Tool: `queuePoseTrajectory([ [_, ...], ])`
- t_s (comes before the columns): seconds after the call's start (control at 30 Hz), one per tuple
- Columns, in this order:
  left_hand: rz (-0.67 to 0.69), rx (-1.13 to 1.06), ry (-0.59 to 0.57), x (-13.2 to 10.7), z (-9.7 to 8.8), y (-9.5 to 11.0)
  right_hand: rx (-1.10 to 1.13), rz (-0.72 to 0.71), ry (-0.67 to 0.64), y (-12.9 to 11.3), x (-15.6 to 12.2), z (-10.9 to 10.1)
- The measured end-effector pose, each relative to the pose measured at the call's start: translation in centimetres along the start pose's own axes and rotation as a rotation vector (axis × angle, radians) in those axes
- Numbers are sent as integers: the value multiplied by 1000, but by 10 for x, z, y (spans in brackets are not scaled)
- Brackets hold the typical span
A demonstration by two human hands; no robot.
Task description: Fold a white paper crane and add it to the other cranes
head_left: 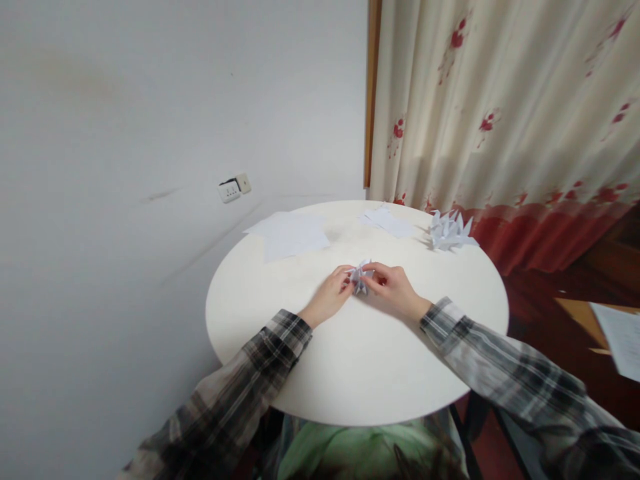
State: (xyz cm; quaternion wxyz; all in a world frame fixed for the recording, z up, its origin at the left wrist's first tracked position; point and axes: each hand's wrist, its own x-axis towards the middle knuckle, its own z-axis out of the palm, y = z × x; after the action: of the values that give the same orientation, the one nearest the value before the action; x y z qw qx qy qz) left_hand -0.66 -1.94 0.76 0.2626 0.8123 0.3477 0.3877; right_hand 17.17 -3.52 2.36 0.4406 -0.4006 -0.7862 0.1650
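A small folded white paper figure (360, 278) with pointed parts stands between my hands, over the middle of the round white table (360, 373). My left hand (331, 295) closes on its left side, thumb and fingers pinching the paper. On the other side my right hand (393, 285) grips it between thumb and forefinger, the remaining fingers curled. My fingers cover parts of the figure, so its exact shape is hard to make out.
Large white paper sheets (295, 239) lie at the table's back left, smaller paper pieces (387, 221) at the back. Several folded paper cranes (450, 231) cluster at the right edge. A wall socket (229, 192) is on the left wall; a flowered curtain (500, 120) hangs behind.
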Motion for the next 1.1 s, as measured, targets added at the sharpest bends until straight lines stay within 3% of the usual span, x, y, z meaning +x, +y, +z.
queuePoseTrajectory([
  [0.17, 9, 50, -23, 0, 1, -4, 88, 52, -17, 0, 0, 0],
  [0.43, -85, 92, 37, 1, -2, -5, 293, 35, -169, -7, 3, -11],
  [0.77, -138, -8, 55, 2, -3, -8, 700, 242, -240, 12, 7, 0],
  [1.1, -241, -249, 36, 4, 0, -16, 749, 245, -71, 13, 9, -1],
])
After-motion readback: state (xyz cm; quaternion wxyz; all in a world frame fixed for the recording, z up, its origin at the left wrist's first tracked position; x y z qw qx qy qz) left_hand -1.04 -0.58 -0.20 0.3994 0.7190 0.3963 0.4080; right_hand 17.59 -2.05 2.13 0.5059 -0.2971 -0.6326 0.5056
